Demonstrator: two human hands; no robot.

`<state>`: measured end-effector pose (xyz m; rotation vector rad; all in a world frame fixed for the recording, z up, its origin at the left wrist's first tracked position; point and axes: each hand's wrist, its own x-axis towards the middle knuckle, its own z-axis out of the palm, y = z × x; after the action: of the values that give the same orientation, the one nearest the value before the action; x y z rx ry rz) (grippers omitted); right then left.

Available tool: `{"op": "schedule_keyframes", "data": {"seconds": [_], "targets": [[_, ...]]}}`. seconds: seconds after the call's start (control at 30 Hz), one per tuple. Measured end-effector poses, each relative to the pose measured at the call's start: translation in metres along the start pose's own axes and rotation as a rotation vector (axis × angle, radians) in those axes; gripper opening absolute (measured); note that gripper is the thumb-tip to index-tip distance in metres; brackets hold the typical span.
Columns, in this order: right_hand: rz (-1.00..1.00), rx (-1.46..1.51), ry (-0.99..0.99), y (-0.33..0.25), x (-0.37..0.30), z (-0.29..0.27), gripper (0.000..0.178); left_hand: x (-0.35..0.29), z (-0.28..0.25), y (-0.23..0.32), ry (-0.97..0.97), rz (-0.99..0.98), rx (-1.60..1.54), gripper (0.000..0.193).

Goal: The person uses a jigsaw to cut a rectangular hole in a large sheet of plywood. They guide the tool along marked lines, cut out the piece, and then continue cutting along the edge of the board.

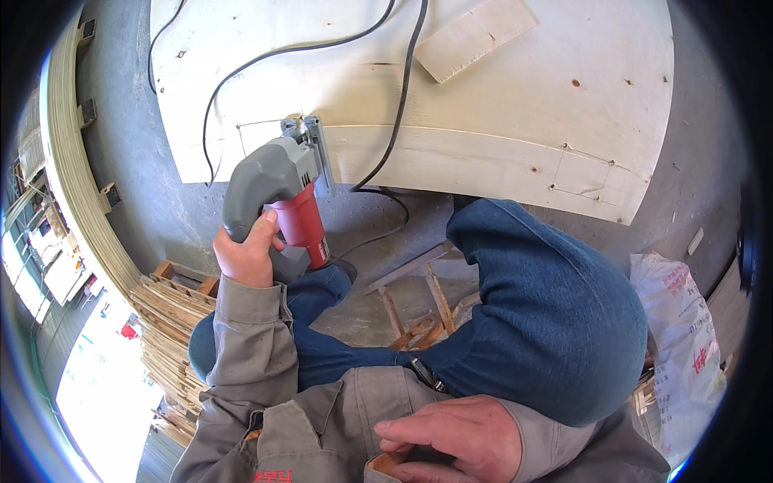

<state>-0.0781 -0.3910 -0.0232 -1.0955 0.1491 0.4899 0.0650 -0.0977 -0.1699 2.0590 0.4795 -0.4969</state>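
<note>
My left hand (248, 248) is closed round the handle of a grey and red jigsaw (299, 216). The jigsaw's metal base plate (321, 157) stands on edge against the near left part of a pale wooden board (499, 97). Where its blade meets the wood is hidden. Pencil lines form a rectangle with small holes at the board's right end, and part of a similar one shows beside the jigsaw. My right hand (463, 439) is at my chest, with its fingers apart at the opening of a jacket pocket (383, 465). Nothing shows in it.
A black cord (403, 88) runs across the board. A wood offcut (475, 36) lies at the far side. Below the board are my bent knees and wooden pieces (435, 298). Stacked planks (173, 322) lie at left, a white sack (680, 354) at right.
</note>
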Motion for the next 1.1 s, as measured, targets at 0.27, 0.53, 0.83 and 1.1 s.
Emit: {"op": "schedule_keyframes", "data": {"seconds": [0.27,0.53,0.83,1.1], "targets": [[0.013,-0.021,-0.021,-0.0043,0.0045,-0.0016,0.049,-0.0005,0.0010,0.0033,-0.007,-0.009,0.004,0.022],[0.026,-0.032,-0.014,-0.0049,0.0044,-0.0023,0.049,0.0005,0.0002,0.0037,-0.005,-0.008,0.012,0.023],[0.035,-0.018,-0.017,-0.0028,0.0024,-0.0021,0.049,0.0020,0.0003,0.0045,-0.010,-0.010,0.017,0.023],[0.029,-0.014,-0.014,-0.0023,0.0029,-0.0021,0.048,0.0022,0.0005,0.0069,-0.006,-0.008,0.029,0.023]]}}
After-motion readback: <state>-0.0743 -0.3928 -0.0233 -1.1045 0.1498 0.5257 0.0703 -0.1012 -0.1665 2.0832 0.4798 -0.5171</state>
